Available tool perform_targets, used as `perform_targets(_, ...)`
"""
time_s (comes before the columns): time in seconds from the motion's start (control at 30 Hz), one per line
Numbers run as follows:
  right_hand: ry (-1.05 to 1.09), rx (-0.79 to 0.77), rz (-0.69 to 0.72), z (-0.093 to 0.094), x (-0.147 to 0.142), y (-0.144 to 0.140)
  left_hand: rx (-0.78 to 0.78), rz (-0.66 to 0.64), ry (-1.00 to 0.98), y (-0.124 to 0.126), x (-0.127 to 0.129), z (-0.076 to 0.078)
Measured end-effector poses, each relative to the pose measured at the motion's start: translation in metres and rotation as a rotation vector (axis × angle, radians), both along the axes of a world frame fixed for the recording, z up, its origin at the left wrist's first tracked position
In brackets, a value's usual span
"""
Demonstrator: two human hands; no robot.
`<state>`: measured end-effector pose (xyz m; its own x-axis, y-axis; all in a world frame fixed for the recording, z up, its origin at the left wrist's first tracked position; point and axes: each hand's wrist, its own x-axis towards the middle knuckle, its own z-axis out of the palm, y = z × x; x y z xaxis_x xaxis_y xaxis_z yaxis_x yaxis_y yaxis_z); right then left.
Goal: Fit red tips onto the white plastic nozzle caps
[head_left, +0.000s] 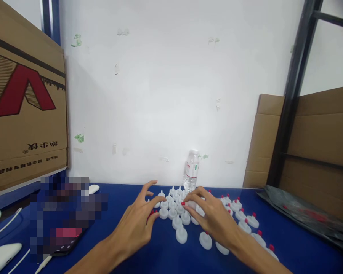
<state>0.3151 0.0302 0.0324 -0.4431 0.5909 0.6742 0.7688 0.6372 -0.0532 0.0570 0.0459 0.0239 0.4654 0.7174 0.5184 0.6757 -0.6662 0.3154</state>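
Note:
My right hand (213,211) is over the middle of a group of white plastic nozzle caps, its thumb and fingers pinching a small red tip cap (183,203). My left hand (134,219) is at the left edge of the group, thumb and index finger apart. Some small red tip caps (152,213) show behind its fingers; whether they touch the palm cannot be seen. White nozzle caps without red tips (181,234) stand close together between my hands. To the right, several nozzle caps with red tips (245,226) stand in loose rows, partly behind my right hand.
A clear water bottle (191,171) stands against the white wall. At left are a large cardboard box (25,95), white cables (5,224) and a partly blurred dark device (65,243). A grey plastic bag (305,217) lies at right on the blue table (148,258).

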Motion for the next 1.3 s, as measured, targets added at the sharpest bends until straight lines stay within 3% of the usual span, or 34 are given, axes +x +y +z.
perform_targets(0.17, -0.025, -0.063, -0.088, 0.010, 0.020, 0.008, -0.033, 0.105, 0.134, 0.010, -0.014, 0.002)
perform_targets(0.3, -0.033, -0.118, -0.108, 0.014, 0.025, 0.009, -0.072, 0.070, 0.236, 0.012, -0.012, 0.003)
perform_targets(0.4, -0.053, -0.147, -0.095, 0.017, 0.024, 0.006, -0.096, 0.056, 0.252, 0.012, -0.010, -0.001)
perform_targets(0.63, -0.171, -0.441, -0.021, 0.025, 0.021, -0.007, -0.137, 0.066, 0.237, 0.011, -0.007, -0.010)
perform_targets(0.8, -0.244, -0.533, 0.007, 0.025, 0.018, -0.010, -0.172, 0.080, 0.240, 0.012, -0.005, -0.012)
perform_targets(1.17, -0.186, -0.288, -0.053, 0.014, 0.027, 0.008, -0.154, 0.077, 0.266, 0.014, -0.002, -0.021)
perform_targets(1.3, -0.200, -0.272, 0.002, 0.012, 0.026, 0.009, -0.142, 0.101, 0.269, 0.017, -0.003, -0.023)
